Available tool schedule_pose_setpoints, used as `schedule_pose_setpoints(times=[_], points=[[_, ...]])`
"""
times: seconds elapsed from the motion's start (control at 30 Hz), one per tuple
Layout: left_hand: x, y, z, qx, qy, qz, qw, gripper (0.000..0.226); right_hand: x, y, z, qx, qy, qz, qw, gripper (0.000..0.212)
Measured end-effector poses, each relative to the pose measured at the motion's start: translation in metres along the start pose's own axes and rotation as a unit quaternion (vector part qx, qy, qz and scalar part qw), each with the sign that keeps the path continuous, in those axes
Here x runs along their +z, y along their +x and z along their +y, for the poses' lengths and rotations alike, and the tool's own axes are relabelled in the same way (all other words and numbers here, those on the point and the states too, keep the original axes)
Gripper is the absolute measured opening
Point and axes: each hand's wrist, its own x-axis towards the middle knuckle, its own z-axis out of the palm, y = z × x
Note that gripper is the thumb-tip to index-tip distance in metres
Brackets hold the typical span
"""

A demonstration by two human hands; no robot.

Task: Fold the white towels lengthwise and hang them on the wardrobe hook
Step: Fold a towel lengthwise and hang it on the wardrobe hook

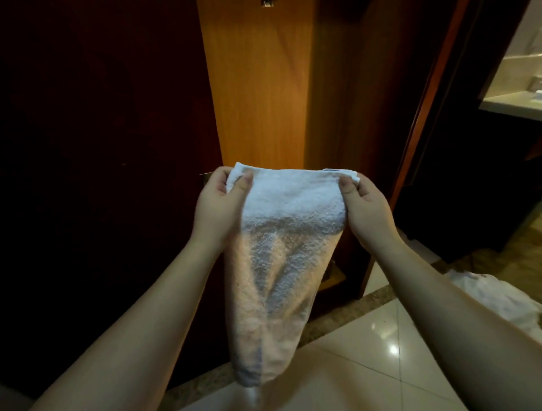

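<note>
Before us stands the wardrobe [258, 88], its lit panel a smooth orange-brown wood grain rising straight up, flanked by much darker panels at left. Under us the floor [381, 346] is glossy pale tile with bright reflections, edged by a speckled stone border.

We hold the white towel [281, 234] up in front of the wardrobe, its top edge stretched level between our hands and the rest hanging down in a long tapering shape with soft vertical folds; the looped terry pile looks nubbly, bright white at the top and shaded lower down.

At the far right a crumpled white cloth heap [504, 296] lies on the tile.

Our left hand [218, 199] pinches the towel's upper left corner, thumb pressed on the front. Our right hand [363, 202] pinches the upper right corner likewise.

A small metal hook [267, 3] shows at the wardrobe's top edge.
</note>
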Motion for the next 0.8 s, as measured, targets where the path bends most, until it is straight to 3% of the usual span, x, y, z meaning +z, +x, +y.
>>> schedule_pose_setpoints(times=[0.13,0.23,0.3,0.37,0.4,0.47,0.6,0.8], points=[[-0.005,0.006,0.003,0.007,0.003,-0.001,1.0,0.01,-0.001,0.0,-0.005,0.0,-0.018,0.031,0.999,0.023],[0.002,0.003,0.002,-0.008,-0.046,0.019,0.999,0.011,-0.002,0.005,-0.007,0.019,0.041,-0.007,0.999,0.037],[0.007,0.002,0.001,-0.03,-0.089,0.01,0.996,0.013,-0.008,0.011,-0.005,0.083,0.156,-0.095,0.98,0.054],[0.01,0.002,0.001,-0.039,-0.095,-0.003,0.995,0.014,-0.017,0.015,-0.001,0.173,0.244,-0.224,0.927,0.075],[0.01,0.002,0.0,-0.044,-0.095,-0.013,0.994,0.014,-0.022,0.016,0.003,0.198,0.247,-0.279,0.906,0.079],[0.01,0.002,-0.002,-0.062,-0.094,-0.036,0.993,0.014,-0.031,0.019,0.011,0.209,0.233,-0.325,0.893,0.068],[0.01,-0.003,-0.012,-0.092,-0.085,-0.066,0.99,0.011,-0.035,0.02,0.023,0.221,0.208,-0.257,0.917,0.054],[0.028,-0.029,-0.039,-0.124,0.017,-0.007,0.992,0.016,0.0,-0.01,0.044,0.254,0.149,-0.089,0.952,0.025]])
